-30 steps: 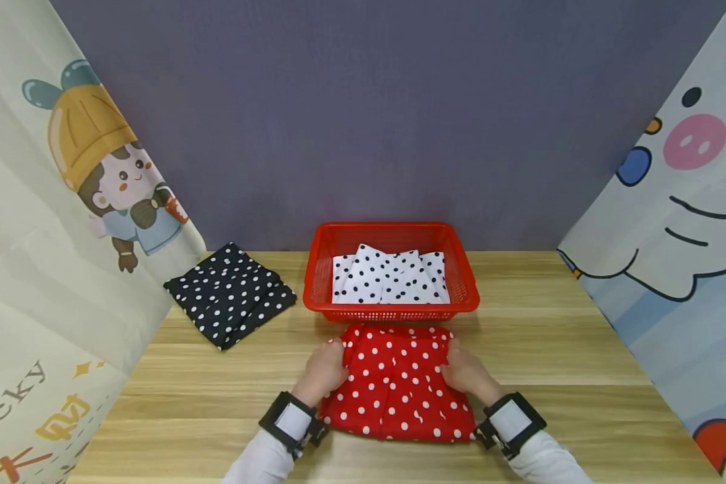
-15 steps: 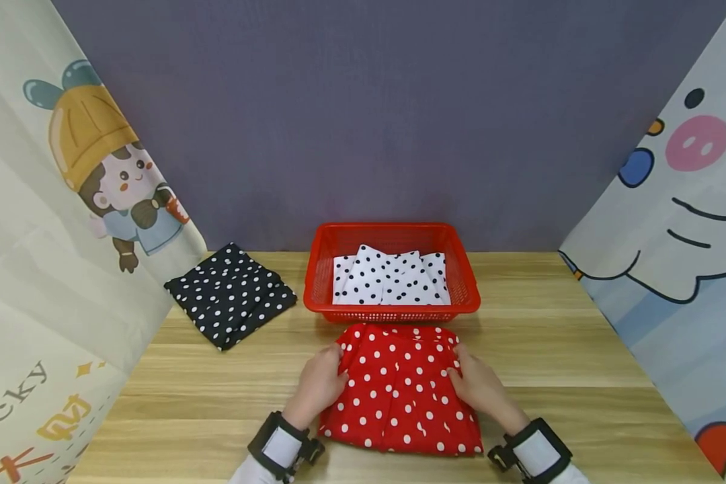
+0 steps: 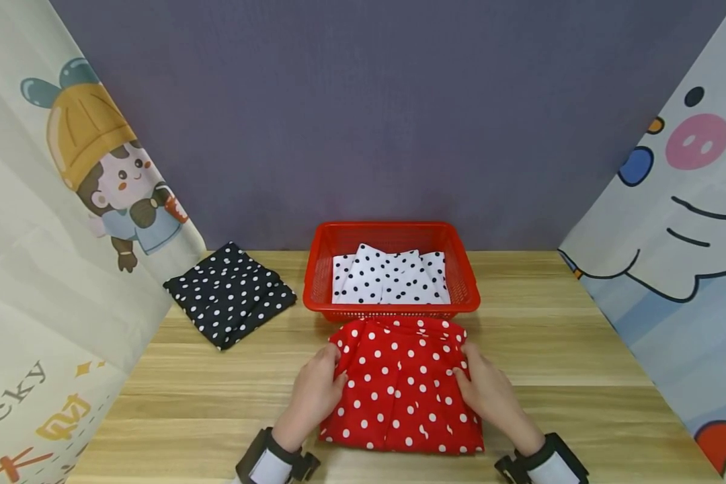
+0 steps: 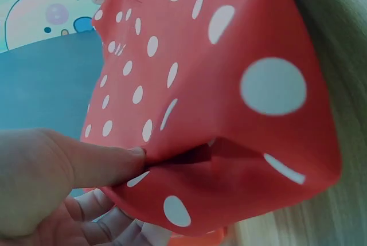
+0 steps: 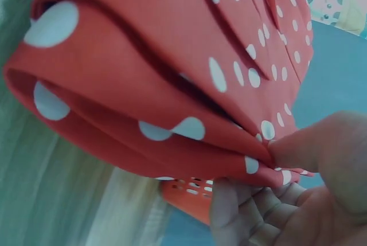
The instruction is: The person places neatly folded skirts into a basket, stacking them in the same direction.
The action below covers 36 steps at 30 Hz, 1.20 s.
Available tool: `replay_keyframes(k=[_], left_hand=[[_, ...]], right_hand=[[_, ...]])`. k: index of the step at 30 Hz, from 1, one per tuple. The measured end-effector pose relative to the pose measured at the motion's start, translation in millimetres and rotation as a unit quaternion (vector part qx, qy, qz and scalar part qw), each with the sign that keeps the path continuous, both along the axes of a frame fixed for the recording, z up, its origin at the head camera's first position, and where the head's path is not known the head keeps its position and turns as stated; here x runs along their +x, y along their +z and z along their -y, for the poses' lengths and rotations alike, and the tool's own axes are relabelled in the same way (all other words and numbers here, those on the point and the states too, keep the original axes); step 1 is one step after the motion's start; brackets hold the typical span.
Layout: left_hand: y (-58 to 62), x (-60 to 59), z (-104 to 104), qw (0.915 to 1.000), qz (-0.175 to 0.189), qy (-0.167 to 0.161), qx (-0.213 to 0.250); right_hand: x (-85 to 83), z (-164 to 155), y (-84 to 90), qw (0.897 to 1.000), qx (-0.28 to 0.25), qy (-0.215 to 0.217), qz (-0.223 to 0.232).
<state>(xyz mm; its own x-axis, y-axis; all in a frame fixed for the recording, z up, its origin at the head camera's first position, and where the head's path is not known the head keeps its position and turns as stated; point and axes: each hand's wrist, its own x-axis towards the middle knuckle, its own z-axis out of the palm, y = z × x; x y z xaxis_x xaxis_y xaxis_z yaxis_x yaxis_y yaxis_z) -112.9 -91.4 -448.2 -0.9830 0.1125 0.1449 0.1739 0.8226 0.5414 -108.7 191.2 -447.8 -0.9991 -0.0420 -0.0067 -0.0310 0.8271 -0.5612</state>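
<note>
Red polka-dot cloth, folded into a thick pad, lies on the wooden table directly in front of the red basket; its far edge sits just short of the basket's near wall, near edge towards the person.

We note both hands on it, one per side:
- Left hand at the cloth's left edge, approx. mid-length. Left wrist view: thumb presses on top of the fold, fingers curl under the layers, so the edge is pinched betw. thumb and fingers.
- Right hand mirrors this at the right edge. Right wrist view: thumb on top, fingers curled beneath, clamped on the stacked layers.

So both hands are grasping the cloth, w/ the cloth betw. them. In both wrist views the gripped edge stands clear of the table; whether the pad's middle is off the table we cannot tell from the head view.

Surroundings:
- White cloth w/ black dots lies folded inside the basket.
- Black cloth w/ white dots lies folded on the table, left of the basket, well apart from the hands.
- Black wrist bands on both forearms.
- Cartoon-print curtains on either side, grey-purple backdrop behind.
</note>
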Motion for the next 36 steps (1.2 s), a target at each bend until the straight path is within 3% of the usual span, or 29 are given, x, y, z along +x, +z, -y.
replay_keyframes(k=[7, 12, 18, 36], left_hand=[[4.4, 4.4, 2, 0.9997, -0.026, 0.002, 0.0], [6.5, 0.1, 1, 0.9987, -0.051, 0.001, -0.005], [13.4, -10.6, 0, 0.9957, -0.092, -0.003, -0.014], [38.0, -52.9, -7, 0.9928, -0.115, -0.016, -0.028]], right_hand=[[4.1, 1, 6.8, 0.999, 0.02, 0.002, -0.043], [2.0, 0, 13.1, 0.998, 0.009, 0.005, -0.057], [-6.9, 0, 19.6, 0.997, 0.005, 0.008, -0.081], [-47.9, 0, 34.8, 0.991, -0.002, 0.007, -0.135]])
